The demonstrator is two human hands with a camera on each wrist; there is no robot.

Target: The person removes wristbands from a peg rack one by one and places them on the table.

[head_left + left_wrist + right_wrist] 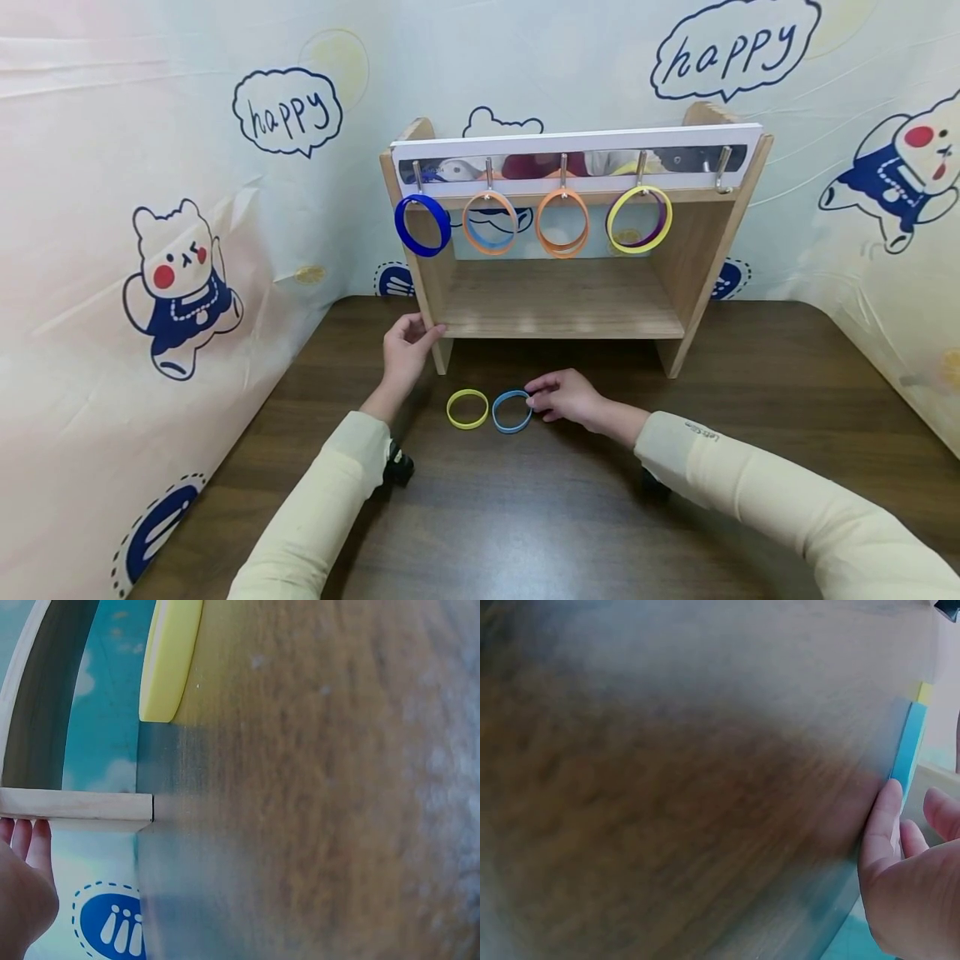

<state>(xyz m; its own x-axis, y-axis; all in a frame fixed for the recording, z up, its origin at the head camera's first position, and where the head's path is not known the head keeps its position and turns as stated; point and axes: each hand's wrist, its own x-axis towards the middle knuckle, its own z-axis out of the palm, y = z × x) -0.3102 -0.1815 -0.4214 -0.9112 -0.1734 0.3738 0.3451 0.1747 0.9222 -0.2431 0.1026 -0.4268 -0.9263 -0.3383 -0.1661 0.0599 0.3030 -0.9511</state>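
My left hand (403, 354) holds the left side panel of a wooden shelf (555, 300), thumb at its front edge; in the left wrist view the fingers (41, 847) press the panel's outer face. My right hand (573, 398) is at the right edge of a light blue wristband (512, 430) lying on the table. A fingertip touches the blue band (909, 742) in the right wrist view, with a gap between thumb and fingers. Just left of it lies a yellow wristband (467, 427), close to the blue one and touched by neither hand.
Metal hooks line a white-framed strip (577, 133) on the shelf top. From them hang a dark blue band (400, 227), two orange-fronted sets (467, 223) and a yellow-and-purple set (670, 218); the rightmost hook (722, 171) is bare. Printed cloth (285, 217) surrounds the dark wooden table (480, 517).
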